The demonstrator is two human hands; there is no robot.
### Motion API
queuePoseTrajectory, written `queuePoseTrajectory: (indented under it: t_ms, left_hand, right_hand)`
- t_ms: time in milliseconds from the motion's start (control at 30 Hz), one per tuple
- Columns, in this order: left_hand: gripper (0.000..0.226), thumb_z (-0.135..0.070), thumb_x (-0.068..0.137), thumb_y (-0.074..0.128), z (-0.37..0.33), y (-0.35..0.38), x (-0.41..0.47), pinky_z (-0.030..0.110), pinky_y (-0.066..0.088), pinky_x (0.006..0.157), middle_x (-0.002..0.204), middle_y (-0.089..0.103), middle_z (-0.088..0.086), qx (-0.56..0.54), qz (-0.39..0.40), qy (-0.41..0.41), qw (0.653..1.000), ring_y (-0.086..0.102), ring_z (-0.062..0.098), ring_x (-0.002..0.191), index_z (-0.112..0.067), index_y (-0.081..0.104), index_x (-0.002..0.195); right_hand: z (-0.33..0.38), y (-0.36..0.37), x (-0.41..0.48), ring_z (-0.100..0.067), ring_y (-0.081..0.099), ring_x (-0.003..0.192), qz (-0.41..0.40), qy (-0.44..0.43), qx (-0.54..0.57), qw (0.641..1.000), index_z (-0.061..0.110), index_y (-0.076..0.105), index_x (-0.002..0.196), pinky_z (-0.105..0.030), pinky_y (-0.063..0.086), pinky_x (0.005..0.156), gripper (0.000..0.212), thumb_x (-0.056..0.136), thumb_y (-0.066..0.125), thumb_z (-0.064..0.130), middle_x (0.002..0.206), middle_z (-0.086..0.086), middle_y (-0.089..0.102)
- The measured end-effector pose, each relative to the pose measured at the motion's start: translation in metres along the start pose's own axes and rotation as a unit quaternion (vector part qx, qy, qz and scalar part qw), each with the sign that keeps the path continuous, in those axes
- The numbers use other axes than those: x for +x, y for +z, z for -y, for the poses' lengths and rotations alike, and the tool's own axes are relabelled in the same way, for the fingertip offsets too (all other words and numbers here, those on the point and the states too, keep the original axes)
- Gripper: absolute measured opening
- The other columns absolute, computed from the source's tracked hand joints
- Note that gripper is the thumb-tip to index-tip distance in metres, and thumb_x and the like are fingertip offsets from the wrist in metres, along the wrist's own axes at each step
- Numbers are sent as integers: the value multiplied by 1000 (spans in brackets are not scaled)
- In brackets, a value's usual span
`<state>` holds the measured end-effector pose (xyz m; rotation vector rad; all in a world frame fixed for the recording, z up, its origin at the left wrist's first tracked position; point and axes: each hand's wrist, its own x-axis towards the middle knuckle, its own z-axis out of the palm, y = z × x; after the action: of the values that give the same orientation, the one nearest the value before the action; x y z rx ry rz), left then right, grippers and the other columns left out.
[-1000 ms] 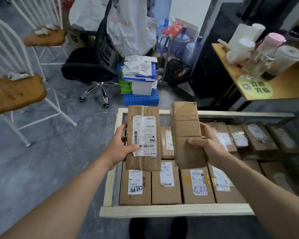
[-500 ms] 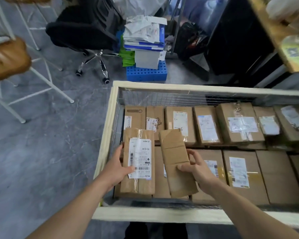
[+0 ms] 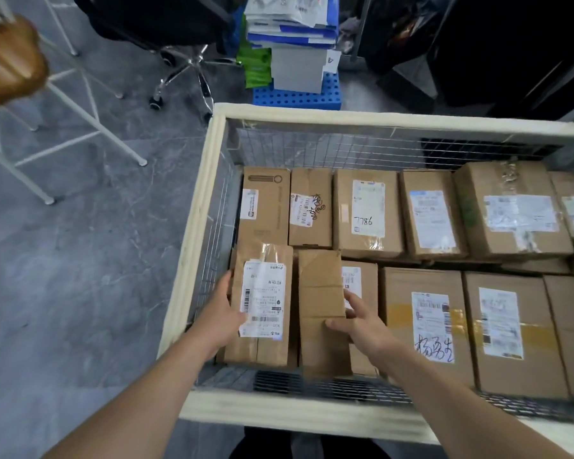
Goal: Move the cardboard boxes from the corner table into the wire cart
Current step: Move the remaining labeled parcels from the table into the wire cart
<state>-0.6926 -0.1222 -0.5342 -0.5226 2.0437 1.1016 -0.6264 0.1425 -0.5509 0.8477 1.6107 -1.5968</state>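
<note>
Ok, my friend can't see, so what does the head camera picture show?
A person's left hand holds a labelled box and the right hand holds a plain box, side by side inside the wire cart. Two rows of other cardboard boxes lie in it.

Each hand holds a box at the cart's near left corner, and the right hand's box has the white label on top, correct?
No: the head view shows the labelled box in the left hand; the right hand holds the plain box. Both are at the near left corner of the wire cart.
</note>
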Motion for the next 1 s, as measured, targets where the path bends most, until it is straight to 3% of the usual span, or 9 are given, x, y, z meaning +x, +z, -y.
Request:
queuePoseTrajectory:
  t_ms: [167, 233, 333, 400, 500, 600, 667, 900, 1000]
  left_hand:
    - [80, -9, 95, 64, 8, 6, 1, 22, 51, 66, 113, 61, -18, 32, -61, -13, 998, 58, 0, 88, -40, 23, 156]
    - [80, -7, 96, 63, 7, 6, -3, 12, 40, 56, 110, 59, -22, 46, -70, -15, 996, 50, -8, 81, -37, 21, 157]
    - [81, -2, 95, 60, -3, 4, -12, 8, 32, 54, 132, 56, -9, 76, -82, -4, 994, 48, 0, 88, -30, 20, 159]
    - [74, 1, 92, 59, -16, 1, -22, 9, 34, 55, 119, 53, -15, 109, -91, 18, 990, 51, -3, 82, -28, 31, 154]
    - [65, -7, 89, 63, -48, -2, -46, 24, 50, 70, 125, 56, -13, 174, -89, 76, 978, 64, 13, 103, -33, 40, 145]
    - [69, -26, 92, 64, -96, -2, -77, 39, 49, 100, 154, 40, -1, 252, -93, 141, 953, 51, 22, 131, -29, 32, 153]
    - [71, -39, 93, 61, -133, 1, -98, 44, 44, 109, 160, 31, -2, 288, -97, 197, 932, 41, 22, 141, -29, 27, 155]
    - [74, -52, 94, 54, -264, 20, -175, 40, 32, 118, 161, 30, -4, 373, -102, 424, 819, 28, 16, 148, -23, 27, 156]
    - [71, -55, 94, 52, -316, 37, -213, 40, 32, 118, 158, 35, -5, 372, -97, 505, 773, 30, 15, 145, -22, 31, 154]
  right_hand:
    - [-2, 9, 7, -20, 51, 125, -12, -11, -45, 999, 37, 46, 142, -50, 37, 115, 47, 102, 59, 17, 130, 7, 59]
    - [1, 10, 4, -22, 48, 131, -3, -16, -60, 998, 39, 38, 150, -46, 37, 114, 54, 103, 56, 19, 138, 8, 55]
    - [7, 7, -5, -27, 36, 145, -26, -6, -84, 996, 32, 17, 162, -45, 32, 116, 71, 103, 57, 25, 160, 3, 35]
    - [15, -1, -18, -27, 32, 148, -55, -13, -92, 994, 29, 18, 162, -44, 31, 117, 72, 102, 58, 28, 164, 0, 30]
    - [37, -18, -48, -21, 41, 141, -96, -37, -90, 991, 26, 29, 159, -40, 37, 113, 68, 99, 62, 30, 161, -1, 38]
    - [69, -36, -90, -21, 41, 143, -150, -77, -97, 981, 24, 32, 158, -42, 37, 112, 68, 98, 62, 38, 160, 0, 40]
    - [91, -49, -122, -20, 43, 142, -194, -114, -118, 967, 24, 36, 156, -39, 39, 109, 67, 97, 63, 42, 157, 1, 45]
    - [153, -104, -252, -14, 51, 130, -347, -207, -188, 895, 21, 42, 153, -29, 45, 103, 65, 97, 62, 47, 153, 0, 49]
    - [169, -131, -311, -19, 44, 141, -417, -221, -195, 860, 20, 40, 155, -35, 37, 111, 69, 96, 62, 50, 156, -1, 46]
